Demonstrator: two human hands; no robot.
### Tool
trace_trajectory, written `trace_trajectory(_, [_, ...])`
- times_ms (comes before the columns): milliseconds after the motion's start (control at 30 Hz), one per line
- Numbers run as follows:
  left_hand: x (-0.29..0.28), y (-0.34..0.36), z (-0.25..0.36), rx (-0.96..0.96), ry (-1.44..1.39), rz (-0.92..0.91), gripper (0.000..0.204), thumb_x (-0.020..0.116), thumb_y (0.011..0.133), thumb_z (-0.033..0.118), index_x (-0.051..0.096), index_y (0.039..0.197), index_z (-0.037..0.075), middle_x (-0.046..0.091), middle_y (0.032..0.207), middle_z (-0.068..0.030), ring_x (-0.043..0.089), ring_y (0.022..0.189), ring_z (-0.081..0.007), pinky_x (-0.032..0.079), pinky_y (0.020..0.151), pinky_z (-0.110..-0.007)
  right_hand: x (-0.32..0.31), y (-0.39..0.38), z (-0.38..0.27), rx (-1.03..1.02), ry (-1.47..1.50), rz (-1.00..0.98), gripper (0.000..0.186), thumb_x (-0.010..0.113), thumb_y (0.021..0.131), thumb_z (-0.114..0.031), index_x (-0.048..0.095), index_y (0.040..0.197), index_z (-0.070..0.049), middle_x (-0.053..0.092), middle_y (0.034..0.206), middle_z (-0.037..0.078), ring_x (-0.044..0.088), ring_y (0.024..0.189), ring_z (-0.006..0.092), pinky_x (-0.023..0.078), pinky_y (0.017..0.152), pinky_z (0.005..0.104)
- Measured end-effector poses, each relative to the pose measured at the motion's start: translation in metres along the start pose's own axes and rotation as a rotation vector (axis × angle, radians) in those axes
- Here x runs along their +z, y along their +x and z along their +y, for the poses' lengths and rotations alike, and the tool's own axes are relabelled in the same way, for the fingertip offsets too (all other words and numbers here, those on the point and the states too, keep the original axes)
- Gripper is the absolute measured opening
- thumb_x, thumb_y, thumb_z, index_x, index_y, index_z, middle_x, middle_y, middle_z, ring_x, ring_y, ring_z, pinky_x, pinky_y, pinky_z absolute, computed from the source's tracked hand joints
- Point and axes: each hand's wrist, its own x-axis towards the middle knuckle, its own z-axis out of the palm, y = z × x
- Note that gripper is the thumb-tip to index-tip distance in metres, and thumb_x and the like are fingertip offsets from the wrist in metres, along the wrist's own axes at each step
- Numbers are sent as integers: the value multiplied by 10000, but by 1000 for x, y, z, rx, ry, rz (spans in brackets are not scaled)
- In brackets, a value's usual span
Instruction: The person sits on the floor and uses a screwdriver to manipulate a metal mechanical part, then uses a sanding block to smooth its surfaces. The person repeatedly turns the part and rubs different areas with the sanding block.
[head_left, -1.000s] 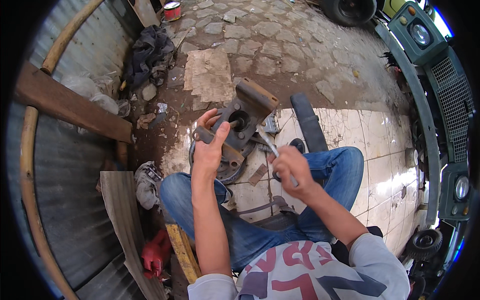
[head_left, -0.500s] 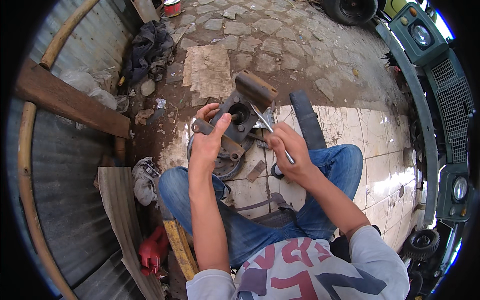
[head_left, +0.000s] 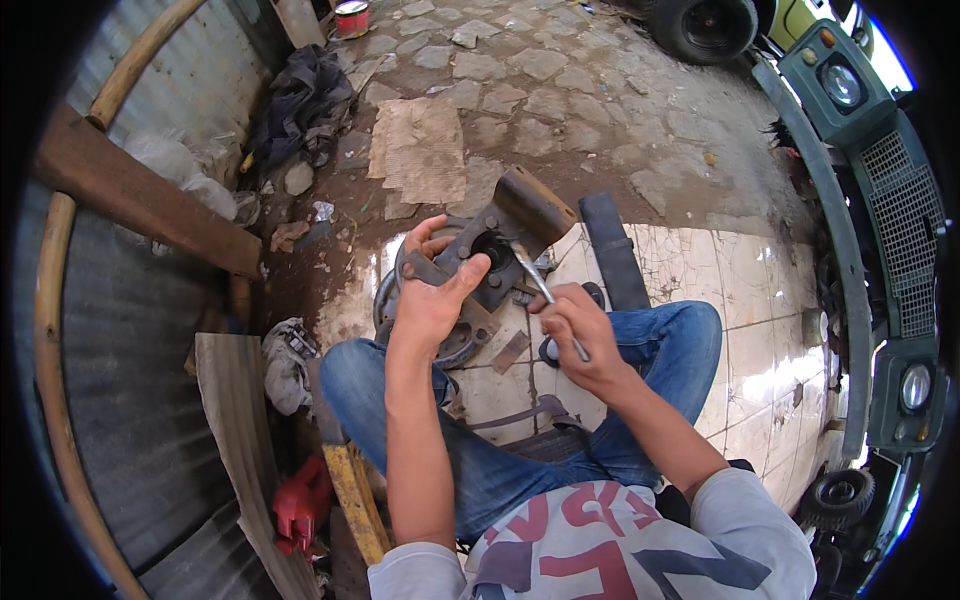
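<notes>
My left hand [head_left: 430,310] grips a dark steel bracket assembly [head_left: 495,275] with a round central hole, bolt heads and a rusty angled flange [head_left: 535,210] at its top. My thumb lies beside the hole. Under the assembly is a round metal part [head_left: 455,350], largely hidden. In my right hand [head_left: 580,335], the fingers close round a long, thin silvery tool [head_left: 540,280], slanted up so its tip meets the assembly near the hole and flange. A dark brush [head_left: 521,297] is partly visible beneath the assembly. A small brown rectangular piece [head_left: 510,352] lies on the tiles.
A dark elongated pad [head_left: 615,260] lies on the tiles [head_left: 760,330]. Cardboard [head_left: 415,150] is on the stone paving. Corrugated sheeting [head_left: 120,420] and a wooden beam [head_left: 150,195] stand left; a red object [head_left: 300,505] is low left. A green vehicle front [head_left: 895,230] borders the right.
The assembly rose slightly, then dropped and tilted a little to the right. My right hand and tool went up, then slightly down, the tip shifting about near the hole and flange.
</notes>
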Motion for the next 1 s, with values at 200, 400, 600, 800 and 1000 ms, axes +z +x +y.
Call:
trace_trajectory(200, [12,5,8,-49,-75,100,612,729,885,243,457,1412,87,553,1234,-129,557,1142,-217,425,1011,-351,-1,13,-3,54,-7,23,82,584,969,-99,608,959,-22,612,961,135,595,892,333,481,777,403])
trace_trajectory(400, [0,4,6,-38,-83,109,648,735,873,283,445,1400,42,574,1228,-152,568,1149,-231,415,1030,-358,-11,-3,-2,16,24,-17,112,552,988,-108,601,936,-21,588,899,129,590,841,322,474,734,389])
trace_trajectory(600, [-1,4,12,-75,-126,117,611,737,879,224,435,1376,36,572,1209,-148,582,1117,-213,447,992,-346,10,32,-11,68,12,3,126,536,992,-100,590,922,-10,586,891,133,586,820,320,468,725,385])
trace_trajectory(800, [-11,5,6,-65,-160,152,593,744,874,211,437,1351,39,560,1199,-134,581,1089,-195,458,971,-335,-8,0,1,6,43,-46,138,541,996,-110,600,924,-9,579,872,126,575,799,302,466,719,371])
trace_trajectory(1000, [-2,6,4,-33,-68,56,620,726,876,260,443,1385,46,561,1201,-123,568,1103,-198,409,1011,-333,14,39,-11,118,47,0,157,514,1013,-93,591,905,-7,573,831,120,568,770,281,459,699,362])
